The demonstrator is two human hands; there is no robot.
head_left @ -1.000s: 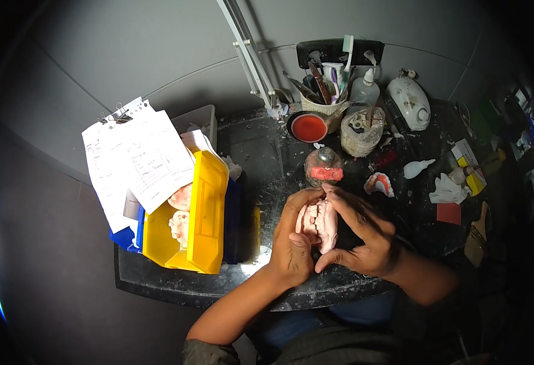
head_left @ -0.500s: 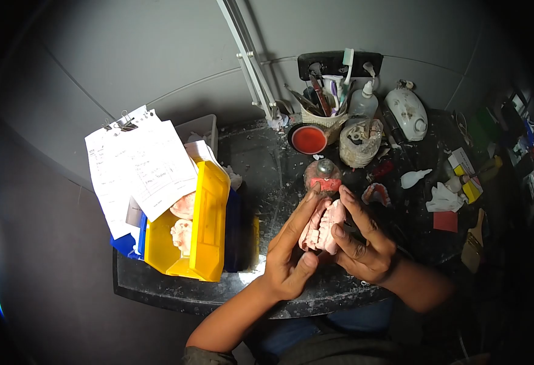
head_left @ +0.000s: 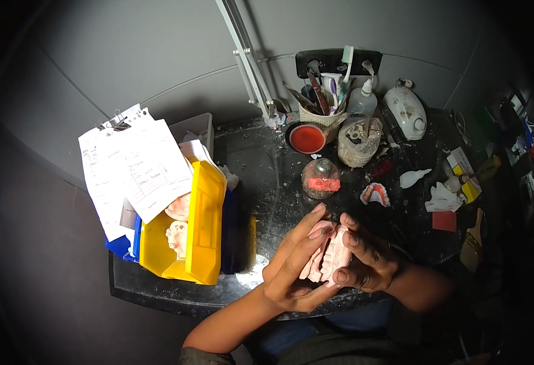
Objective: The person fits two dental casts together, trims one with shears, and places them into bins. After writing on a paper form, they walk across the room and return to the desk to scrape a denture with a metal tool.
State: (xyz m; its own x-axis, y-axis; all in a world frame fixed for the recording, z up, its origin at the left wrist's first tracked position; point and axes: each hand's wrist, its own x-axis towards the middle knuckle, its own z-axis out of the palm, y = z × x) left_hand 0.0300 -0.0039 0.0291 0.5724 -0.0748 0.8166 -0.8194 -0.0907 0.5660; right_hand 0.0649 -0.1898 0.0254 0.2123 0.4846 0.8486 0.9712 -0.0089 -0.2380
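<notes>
A pair of pink dental casts point(head_left: 335, 257) is held between my two hands, close to the front edge of the bench. The two rows of teeth face each other, with a dark line between the halves. My left hand point(head_left: 291, 261) is closed around the left side, fingers over the top and thumb below. From the right, my right hand point(head_left: 369, 258) grips the other half, its thumb near the lower edge. Beyond my fingertips stands a small round burner point(head_left: 322, 187) with a metal cap and a red wax block point(head_left: 324, 184) against its front. A denture with pink wax point(head_left: 376, 194) lies to its right.
To the left, a yellow bin point(head_left: 205, 225) holds more casts point(head_left: 177, 239), with clipped papers point(head_left: 134, 164) over it. Behind are a pan of red wax point(head_left: 307, 139), a tool cup point(head_left: 320, 115), a dropper bottle point(head_left: 362, 100) and a stained jar point(head_left: 359, 143). A brush point(head_left: 472, 243) lies right.
Both hands have drawn the dental casts down toward my body, away from the burner. The gap between the two halves looks narrower, and my fingers wrap further round them.
</notes>
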